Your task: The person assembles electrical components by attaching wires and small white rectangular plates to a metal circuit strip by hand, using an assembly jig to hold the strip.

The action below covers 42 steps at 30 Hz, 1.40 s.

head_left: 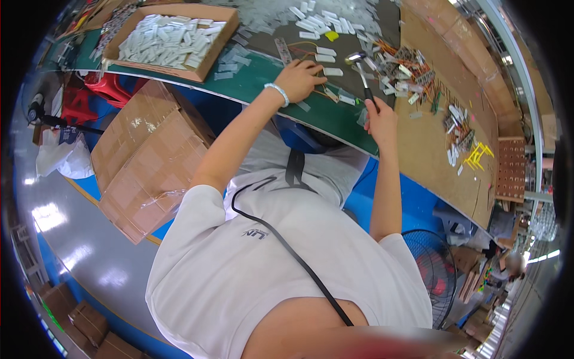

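Note:
My right hand [381, 122] grips the black handle of a small hammer [360, 70]; its shiny metal head points away over the table. On the table's dark green surface [257, 78] rests my left hand [300, 79], a pale beaded bracelet at its wrist, fingers apart and stretched toward the right. White rectangular plastic pieces [332, 72] lie just past its fingertips. Thin orange wires run near that hand, beside a narrow strip board [282, 51]. Between both hands lies a small white piece with wires [347, 99]. What is under my left palm is hidden.
A cardboard tray [173, 73] full of white pieces stands at the far left. A heap of wired parts [412, 72] and yellow plastic pieces [478, 155] lie on the brown board to the right. Below the table are a large carton [149, 149] and a fan [431, 275].

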Available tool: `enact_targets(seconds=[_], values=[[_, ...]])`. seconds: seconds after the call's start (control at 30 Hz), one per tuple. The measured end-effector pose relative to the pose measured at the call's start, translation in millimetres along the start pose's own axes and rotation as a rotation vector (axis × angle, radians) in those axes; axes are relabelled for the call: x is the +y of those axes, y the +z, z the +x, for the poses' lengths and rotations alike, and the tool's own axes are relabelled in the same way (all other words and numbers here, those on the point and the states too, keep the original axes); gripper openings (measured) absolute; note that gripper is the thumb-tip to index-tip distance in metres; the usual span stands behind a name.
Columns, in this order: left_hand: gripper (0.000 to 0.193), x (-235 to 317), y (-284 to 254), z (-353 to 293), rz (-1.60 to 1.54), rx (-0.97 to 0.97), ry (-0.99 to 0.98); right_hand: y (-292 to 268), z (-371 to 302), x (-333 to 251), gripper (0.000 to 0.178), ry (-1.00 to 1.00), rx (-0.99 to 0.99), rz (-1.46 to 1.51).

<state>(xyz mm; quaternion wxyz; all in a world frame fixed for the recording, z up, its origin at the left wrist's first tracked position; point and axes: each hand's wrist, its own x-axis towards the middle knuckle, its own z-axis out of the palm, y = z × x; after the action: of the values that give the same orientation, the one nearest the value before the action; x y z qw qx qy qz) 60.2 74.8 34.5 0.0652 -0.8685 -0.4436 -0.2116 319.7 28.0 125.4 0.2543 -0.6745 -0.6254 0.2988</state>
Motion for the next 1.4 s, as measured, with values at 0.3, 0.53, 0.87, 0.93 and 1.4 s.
enact_targets(seconds=[0.3,0.53,0.87,0.93,1.4], values=[[0.037,25,-1,6,0.080,0.043,-0.197,65,127,-50,0.018,-0.759,0.343,-0.149],[0.047,33,-2,-1,-0.043,0.153,-0.160,134,223,-113,0.023,-0.621,-0.076,-0.484],[0.034,9,-36,-15,-0.404,0.327,-0.165,136,233,-80,0.017,-0.896,-0.089,-0.697],[0.031,11,-41,-16,-0.433,0.365,-0.187,142,226,-72,0.019,-0.863,-0.049,-0.766],[0.023,57,-33,-8,-0.381,0.340,-0.208,136,226,-63,0.017,-0.908,0.173,-0.572]])
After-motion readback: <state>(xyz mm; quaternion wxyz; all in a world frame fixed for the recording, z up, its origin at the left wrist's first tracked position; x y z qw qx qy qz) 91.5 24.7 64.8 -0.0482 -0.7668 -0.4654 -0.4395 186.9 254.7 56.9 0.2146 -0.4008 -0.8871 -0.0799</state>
